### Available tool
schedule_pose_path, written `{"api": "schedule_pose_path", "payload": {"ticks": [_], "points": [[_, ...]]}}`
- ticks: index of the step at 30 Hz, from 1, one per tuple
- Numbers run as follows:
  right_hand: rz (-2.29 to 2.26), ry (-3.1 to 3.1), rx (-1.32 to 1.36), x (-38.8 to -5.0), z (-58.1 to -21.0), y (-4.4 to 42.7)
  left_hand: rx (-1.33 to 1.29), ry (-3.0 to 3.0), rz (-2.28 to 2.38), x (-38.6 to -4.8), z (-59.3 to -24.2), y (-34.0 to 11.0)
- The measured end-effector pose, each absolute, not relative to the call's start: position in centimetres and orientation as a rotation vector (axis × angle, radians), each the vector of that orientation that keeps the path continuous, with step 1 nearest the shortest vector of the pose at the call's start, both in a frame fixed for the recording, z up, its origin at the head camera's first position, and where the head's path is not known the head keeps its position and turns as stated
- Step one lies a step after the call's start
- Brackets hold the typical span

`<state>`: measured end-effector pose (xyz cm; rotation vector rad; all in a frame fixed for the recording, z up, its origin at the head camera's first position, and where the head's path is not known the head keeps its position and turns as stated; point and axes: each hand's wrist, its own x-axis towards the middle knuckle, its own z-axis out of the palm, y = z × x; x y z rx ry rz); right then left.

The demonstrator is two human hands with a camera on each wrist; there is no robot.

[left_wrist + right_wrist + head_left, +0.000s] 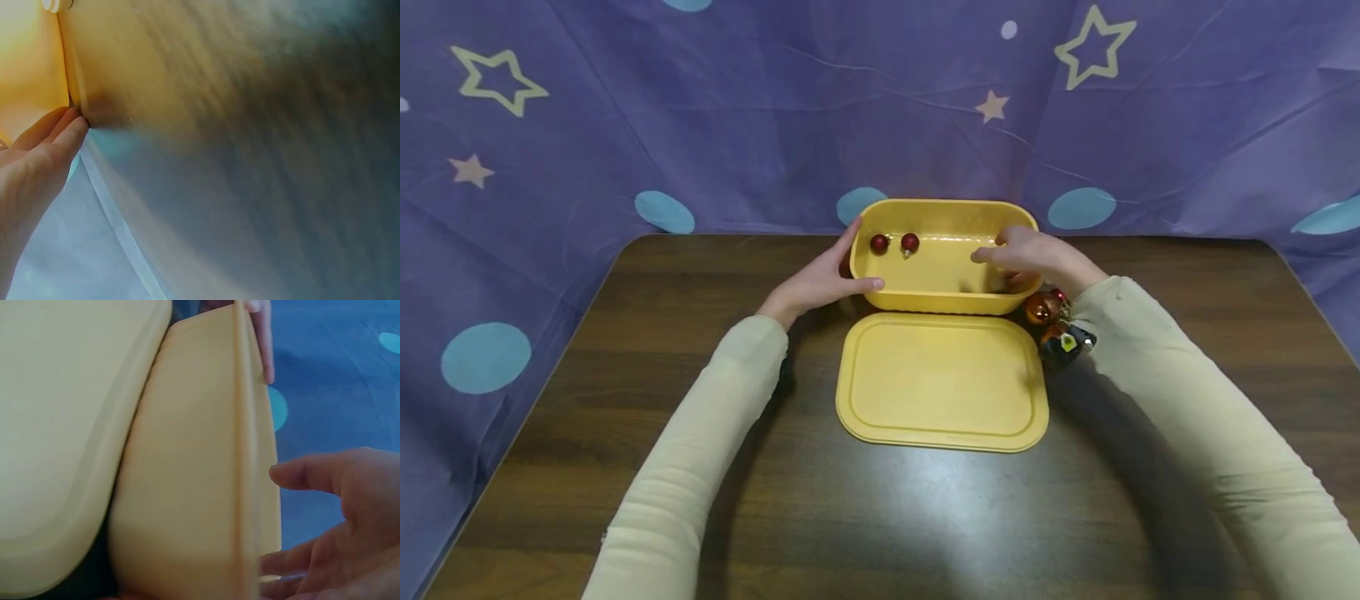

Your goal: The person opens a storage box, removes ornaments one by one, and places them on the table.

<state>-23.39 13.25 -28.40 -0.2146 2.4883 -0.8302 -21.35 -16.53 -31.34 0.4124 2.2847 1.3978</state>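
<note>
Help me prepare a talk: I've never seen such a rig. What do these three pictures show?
There is no machine here: a person works with a bare left hand and right hand. The widest picture comes from a camera worn on the head, looking forward and down; the other two come from cameras on the wrists.

On the wooden table stands an open yellow container with two dark red balls inside. A flat yellow lid lies on its near side, and shiny ornaments sit near its right end.

The left hand has its grip on the container's left end. The right hand reaches in at the other end; I see nothing held there, but some fingertips are hidden.
</note>
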Motion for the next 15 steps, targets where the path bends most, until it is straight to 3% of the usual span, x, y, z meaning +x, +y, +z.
{"api": "schedule_pose_path", "payload": {"ticks": [6, 15], "points": [[-0.794, 2.498, -0.350, -23.5, -29.3, 13.5, 0.406, 2.286, 1.419, -22.9, -33.6, -17.1], [-0.678, 2.554, -0.425, -23.5, -29.8, 13.1, 0.407, 2.325, 1.403, -22.9, -34.0, -17.1]]}}
